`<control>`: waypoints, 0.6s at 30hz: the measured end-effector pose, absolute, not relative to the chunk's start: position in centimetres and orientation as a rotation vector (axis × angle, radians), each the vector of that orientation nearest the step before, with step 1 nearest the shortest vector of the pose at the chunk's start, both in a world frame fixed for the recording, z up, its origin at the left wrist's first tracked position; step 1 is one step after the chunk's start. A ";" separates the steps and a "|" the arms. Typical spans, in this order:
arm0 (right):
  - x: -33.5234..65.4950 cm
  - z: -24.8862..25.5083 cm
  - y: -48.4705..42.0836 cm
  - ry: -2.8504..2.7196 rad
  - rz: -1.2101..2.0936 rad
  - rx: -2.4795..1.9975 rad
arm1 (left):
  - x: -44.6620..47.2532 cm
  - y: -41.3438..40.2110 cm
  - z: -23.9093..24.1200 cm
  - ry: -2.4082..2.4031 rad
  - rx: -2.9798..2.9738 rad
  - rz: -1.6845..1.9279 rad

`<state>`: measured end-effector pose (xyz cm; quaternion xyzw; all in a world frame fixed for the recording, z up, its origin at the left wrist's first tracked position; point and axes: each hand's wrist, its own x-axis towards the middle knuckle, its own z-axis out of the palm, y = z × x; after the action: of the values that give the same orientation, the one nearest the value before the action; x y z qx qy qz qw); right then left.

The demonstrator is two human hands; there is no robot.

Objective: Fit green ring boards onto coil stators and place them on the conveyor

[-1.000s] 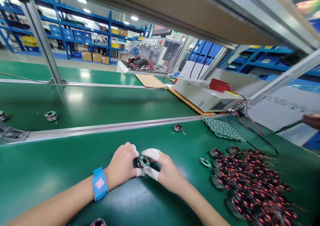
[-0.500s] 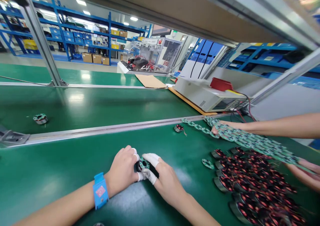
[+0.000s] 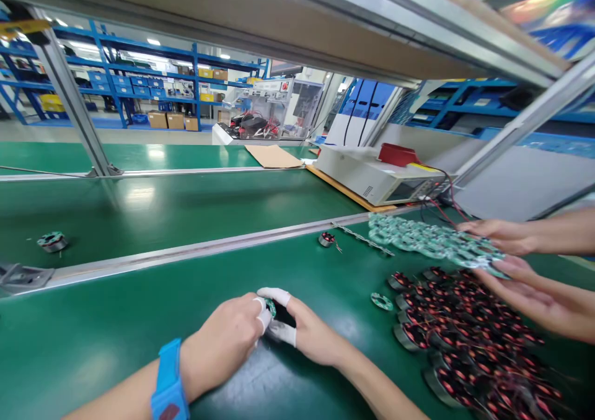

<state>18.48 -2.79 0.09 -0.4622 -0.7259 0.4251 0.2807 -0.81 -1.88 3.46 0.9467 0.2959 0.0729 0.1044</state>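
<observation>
My left hand (image 3: 225,334), with a blue wristband (image 3: 170,380) at the wrist and white finger cots, is closed over a small motor stator topped by a green ring-shaped circuit board (image 3: 271,308). From the other side my right hand (image 3: 312,332) grips the same part with thumb and forefinger, both in white cots. My left fingers hide most of the stator, leaving a sliver of the board showing. To the right, a single loose ring board (image 3: 382,301) lies flat on the green bench (image 3: 153,321).
Many copper-wound stators (image 3: 469,339) crowd the right side. Above them a co-worker's hands (image 3: 515,253) hold a sheet of joined ring boards (image 3: 418,237). A narrow board strip (image 3: 362,238) and one stator (image 3: 326,239) lie near the metal rail (image 3: 209,234). Another board-topped stator (image 3: 52,241) sits far left.
My left hand has turned further over the stator, covering more of its board. The co-worker's hands have come together at the sheet's right end, and one strip now lies apart from it.
</observation>
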 end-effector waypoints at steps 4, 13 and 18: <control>18.9 0.1 -2.4 -1.894 1.204 -1.186 | -0.4 -1.8 2.6 0.810 2.963 0.307; 18.2 1.3 -1.7 -1.815 1.238 -1.225 | -0.2 -1.9 2.7 0.551 3.156 0.231; 19.1 1.8 -1.4 -1.760 1.228 -1.271 | -0.4 -0.6 4.0 0.689 2.798 0.298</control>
<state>19.06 -1.39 1.81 -0.4833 -0.6688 0.4669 0.3180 -0.38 -0.56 4.04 0.9586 0.2360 0.1023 0.1219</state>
